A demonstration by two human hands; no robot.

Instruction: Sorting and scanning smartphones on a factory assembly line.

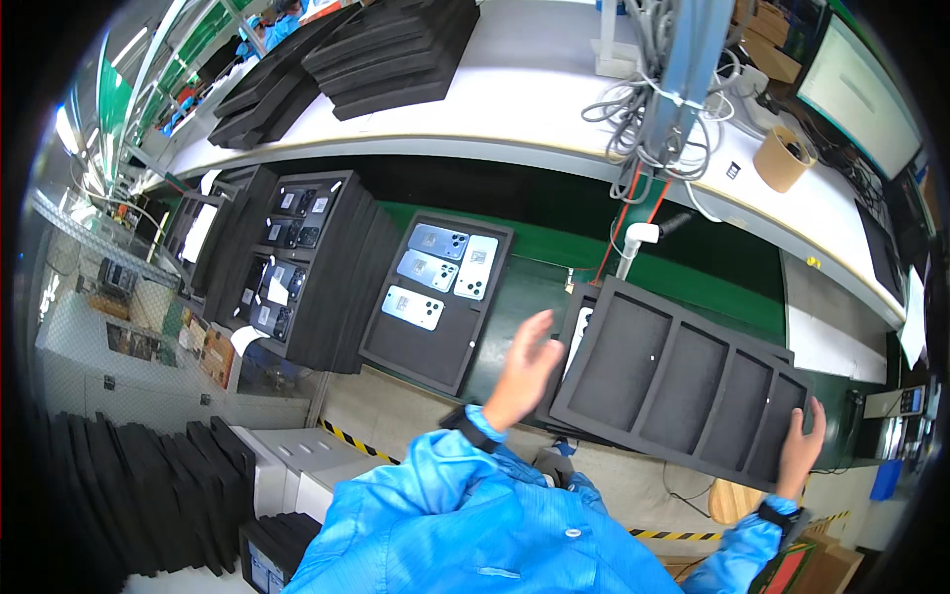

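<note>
A black foam tray with several compartments lies skewed on top of other foam trays in front of me. My left hand is beside its left edge, fingers spread and holding nothing. At the tray's right end is my right hand, fingers stretched out along the edge; whether it touches the foam I cannot tell. Part of a white phone shows under the tray's left side. Left of my left hand, another foam tray carries a blue phone, a white phone and other pale phones.
A tall stack of foam trays holding dark phones stands further left. More black foam leans at lower left. Beyond the green surface runs a white bench with foam stacks, bundled cables, a tape roll and a monitor.
</note>
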